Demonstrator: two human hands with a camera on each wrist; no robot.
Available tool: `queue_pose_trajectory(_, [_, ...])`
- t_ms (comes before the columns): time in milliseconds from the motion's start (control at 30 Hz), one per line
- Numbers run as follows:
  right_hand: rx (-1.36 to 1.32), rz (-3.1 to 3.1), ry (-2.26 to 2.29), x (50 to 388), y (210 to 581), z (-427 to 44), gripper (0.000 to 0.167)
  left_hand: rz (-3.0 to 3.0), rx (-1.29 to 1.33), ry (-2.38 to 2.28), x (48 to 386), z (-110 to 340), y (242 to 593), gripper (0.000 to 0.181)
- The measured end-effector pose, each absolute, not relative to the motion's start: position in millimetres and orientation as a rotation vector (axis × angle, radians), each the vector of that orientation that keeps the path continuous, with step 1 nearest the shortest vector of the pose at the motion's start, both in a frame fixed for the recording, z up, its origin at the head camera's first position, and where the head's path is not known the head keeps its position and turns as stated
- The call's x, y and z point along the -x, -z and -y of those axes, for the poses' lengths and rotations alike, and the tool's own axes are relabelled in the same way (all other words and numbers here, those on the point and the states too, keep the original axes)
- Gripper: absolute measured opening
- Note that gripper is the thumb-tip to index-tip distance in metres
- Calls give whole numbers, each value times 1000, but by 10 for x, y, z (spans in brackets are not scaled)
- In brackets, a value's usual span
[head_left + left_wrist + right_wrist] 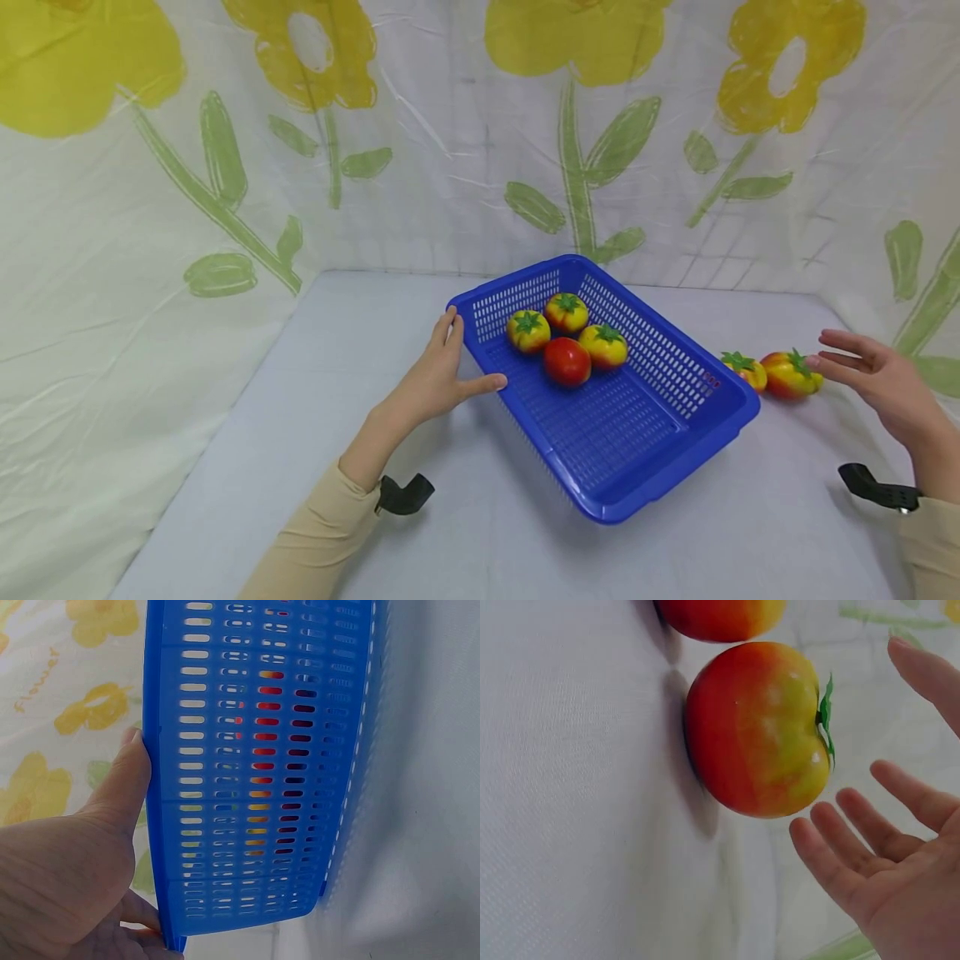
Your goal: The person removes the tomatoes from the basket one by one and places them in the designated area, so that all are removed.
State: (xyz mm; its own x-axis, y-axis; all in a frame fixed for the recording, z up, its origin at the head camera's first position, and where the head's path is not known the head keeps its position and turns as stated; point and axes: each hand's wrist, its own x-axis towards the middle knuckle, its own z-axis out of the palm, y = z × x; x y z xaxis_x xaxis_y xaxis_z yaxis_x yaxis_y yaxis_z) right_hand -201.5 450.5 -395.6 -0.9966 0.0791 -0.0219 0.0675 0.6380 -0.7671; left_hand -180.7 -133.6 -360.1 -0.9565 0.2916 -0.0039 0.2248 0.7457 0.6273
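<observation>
In the middle of the head view, a blue basket [611,437] stands at a slant on the counter [480,533], holding a red tomato [567,362] and three yellow tomatoes [528,332], all in its upper-left half; the lower-right half of its floor lies bare. The left hand [433,383] touches the basket's left rim, thumb and fingers wide apart; its hold is hard to judge. Counter shows from the left edge to the basket, and a wide strip below it. At right, the outer tomato [787,375] sits beside the right hand [888,387], whose fingers are spread wide with nothing in them; whether they touch it, I cannot tell. The inner tomato [753,377] is partly hidden by the basket's right corner. The frame's right edge cuts off the right forearm. The left wrist view shows only colour patches through the slots.
</observation>
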Motion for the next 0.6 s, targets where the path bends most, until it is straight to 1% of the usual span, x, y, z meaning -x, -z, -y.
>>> queue_pose_trajectory(400, [123,2739,-1395,1997,3927,-4467,71,-2846,-434,-1001,1814,1337,3607,119])
queue_pose_trajectory(600, [123,2748,-1322,1984,3817,-4352,70,-2849,-437,-1000,1808,1338,3599,119])
